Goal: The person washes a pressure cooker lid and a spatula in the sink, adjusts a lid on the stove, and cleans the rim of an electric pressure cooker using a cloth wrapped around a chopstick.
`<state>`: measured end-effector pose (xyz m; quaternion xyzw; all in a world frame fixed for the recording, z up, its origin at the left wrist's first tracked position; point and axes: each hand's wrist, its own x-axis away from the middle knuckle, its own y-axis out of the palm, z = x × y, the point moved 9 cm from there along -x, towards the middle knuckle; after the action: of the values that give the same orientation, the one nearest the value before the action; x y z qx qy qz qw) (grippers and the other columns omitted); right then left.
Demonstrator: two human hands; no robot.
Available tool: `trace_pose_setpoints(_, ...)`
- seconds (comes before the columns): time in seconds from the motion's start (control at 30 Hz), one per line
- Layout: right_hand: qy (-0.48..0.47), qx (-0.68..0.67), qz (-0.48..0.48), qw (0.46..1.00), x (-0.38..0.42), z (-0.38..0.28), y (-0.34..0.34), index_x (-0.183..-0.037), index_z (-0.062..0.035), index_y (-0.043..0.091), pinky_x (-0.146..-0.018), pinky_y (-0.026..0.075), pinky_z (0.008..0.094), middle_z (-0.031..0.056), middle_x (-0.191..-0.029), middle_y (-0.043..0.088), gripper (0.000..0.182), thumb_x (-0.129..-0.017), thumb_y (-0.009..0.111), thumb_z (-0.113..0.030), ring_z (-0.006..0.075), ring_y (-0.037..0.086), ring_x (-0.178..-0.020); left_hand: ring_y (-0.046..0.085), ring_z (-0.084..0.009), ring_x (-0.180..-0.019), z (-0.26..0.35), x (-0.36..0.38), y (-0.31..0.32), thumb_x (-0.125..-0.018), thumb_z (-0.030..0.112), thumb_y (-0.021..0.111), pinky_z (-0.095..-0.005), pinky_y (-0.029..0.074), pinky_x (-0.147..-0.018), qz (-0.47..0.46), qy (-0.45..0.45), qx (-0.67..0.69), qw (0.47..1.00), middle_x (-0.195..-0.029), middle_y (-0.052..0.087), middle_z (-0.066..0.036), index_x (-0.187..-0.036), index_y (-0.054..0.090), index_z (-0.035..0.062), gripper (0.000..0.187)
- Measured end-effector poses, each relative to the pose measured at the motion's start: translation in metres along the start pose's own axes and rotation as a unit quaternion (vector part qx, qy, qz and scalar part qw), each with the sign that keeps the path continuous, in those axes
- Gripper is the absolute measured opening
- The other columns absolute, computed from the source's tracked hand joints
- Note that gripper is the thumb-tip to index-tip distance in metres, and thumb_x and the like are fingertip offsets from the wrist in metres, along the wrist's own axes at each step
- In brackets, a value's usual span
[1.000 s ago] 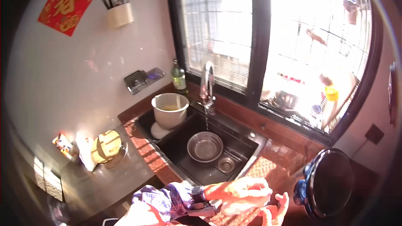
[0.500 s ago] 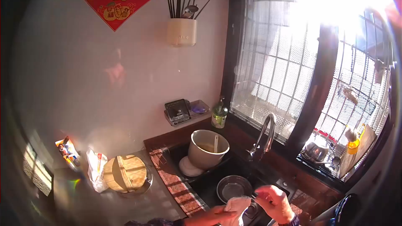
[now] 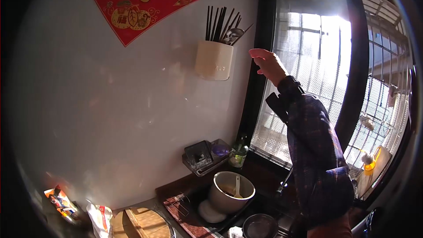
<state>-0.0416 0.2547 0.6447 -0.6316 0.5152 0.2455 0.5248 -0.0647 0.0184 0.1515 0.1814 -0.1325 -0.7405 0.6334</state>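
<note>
My right hand [image 3: 269, 65] is raised in front of the window, at the end of a dark plaid sleeve [image 3: 315, 145]. Its fingers are bent forward, with the thumb apart and nothing visible between them. Left of it, a short gap away, a cream wall holder [image 3: 214, 60] carries several dark chopsticks [image 3: 217, 24] and a metal ladle [image 3: 233, 35]. My left hand is out of view. A bit of white cloth [image 3: 235, 232] shows at the bottom edge, beside a dark round pan [image 3: 260, 227] in the sink.
A grey pot [image 3: 222, 191] with a pale spoon [image 3: 238, 187] stands in the sink area. Behind it are a green bottle [image 3: 238, 155] and a soap dish [image 3: 198, 155]. At lower left are a wooden lid [image 3: 141, 225] and a white bag [image 3: 99, 220]. The faucet is mostly hidden by my arm.
My right hand has risen from over the sink to near the wall holder. My left hand has left the view, and the view has tilted upward and left.
</note>
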Motion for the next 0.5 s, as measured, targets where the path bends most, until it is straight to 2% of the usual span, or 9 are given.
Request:
trace_pose_setpoints(0.07,0.017,-0.026,0.04,0.999,-0.018,0.003,0.005,-0.116,-0.0056,0.066,-0.06,0.052,0.0293,0.0104,-0.098,0.07,0.03,-0.09,0.052,-0.009,0.0148,0.062,-0.068,0.057,-0.0068,-0.072,0.007,-0.008,-0.017,-0.098,0.021,0.057,-0.0234,0.046,-0.061,0.012,0.01,0.0,1.0,-0.088,0.061,0.001,-0.118,0.059,0.003,0.026)
trace_pose_setpoints(0.1,-0.009,0.035,0.042,0.998,-0.038,0.014,0.008,-0.118,-0.0063,0.065,-0.061,0.052,0.0293,0.0113,-0.1,0.07,0.031,-0.09,0.052,-0.007,0.0153,0.062,-0.067,0.057,-0.0068,-0.072,0.009,-0.012,-0.024,-0.098,0.021,0.057,-0.0233,0.046,-0.061,0.018,0.013,0.001,1.0,-0.088,0.061,0.001,-0.118,0.059,0.003,0.026)
trace_pose_setpoints(0.2,-0.037,0.025,0.05,0.998,-0.064,0.023,0.022,-0.127,-0.0108,0.061,-0.058,0.049,0.0305,0.0125,-0.095,0.069,0.04,-0.088,0.053,-0.003,0.0158,0.062,-0.066,0.057,-0.0067,-0.072,0.014,-0.023,-0.042,-0.098,0.021,0.057,-0.0232,0.045,-0.06,0.032,0.016,0.008,0.999,-0.088,0.061,0.001,-0.118,0.059,0.0029,0.026)
trace_pose_setpoints(0.27,0.018,-0.005,0.059,0.998,-0.079,0.037,0.027,-0.128,-0.0112,0.06,-0.056,0.048,0.0316,0.0111,-0.094,0.068,0.041,-0.089,0.053,-0.003,0.0163,0.061,-0.065,0.056,-0.0067,-0.071,0.018,-0.03,-0.051,-0.098,0.021,0.057,-0.0231,0.045,-0.06,0.041,0.022,0.012,0.999,-0.088,0.061,0.001,-0.117,0.059,0.0028,0.026)
trace_pose_setpoints(0.3,0.01,-0.005,0.057,0.998,-0.084,0.031,0.03,-0.128,-0.0112,0.06,-0.056,0.048,0.0316,0.0111,-0.094,0.068,0.041,-0.089,0.053,-0.003,0.0163,0.061,-0.065,0.056,-0.0067,-0.071,0.02,-0.033,-0.054,-0.098,0.021,0.057,-0.0231,0.045,-0.06,0.045,0.023,0.013,0.999,-0.088,0.061,0.001,-0.117,0.059,0.0028,0.026)
trace_pose_setpoints(0.37,0.108,0.005,-0.002,0.994,-0.083,0.043,0.041,-0.136,-0.0149,0.052,-0.091,0.046,0.0351,0.0012,-0.125,0.056,0.041,-0.095,0.048,-0.016,0.0148,0.053,-0.109,0.056,-0.0067,-0.071,0.023,-0.038,-0.06,-0.098,0.021,0.057,-0.023,0.045,-0.059,0.052,0.024,0.012,0.998,-0.088,0.061,0.001,-0.117,0.059,0.0027,0.026)
trace_pose_setpoints(0.5,0.046,-0.074,-0.019,0.996,-0.078,0.036,0.05,-0.134,-0.0137,0.052,-0.092,0.046,0.0348,0.0006,-0.127,0.054,0.04,-0.095,0.05,-0.017,0.0139,0.053,-0.109,0.056,-0.0066,-0.07,0.028,-0.046,-0.069,-0.098,0.021,0.057,-0.0229,0.044,-0.059,0.064,0.026,0.012,0.998,-0.087,0.061,0.001,-0.117,0.059,0.0025,0.026)
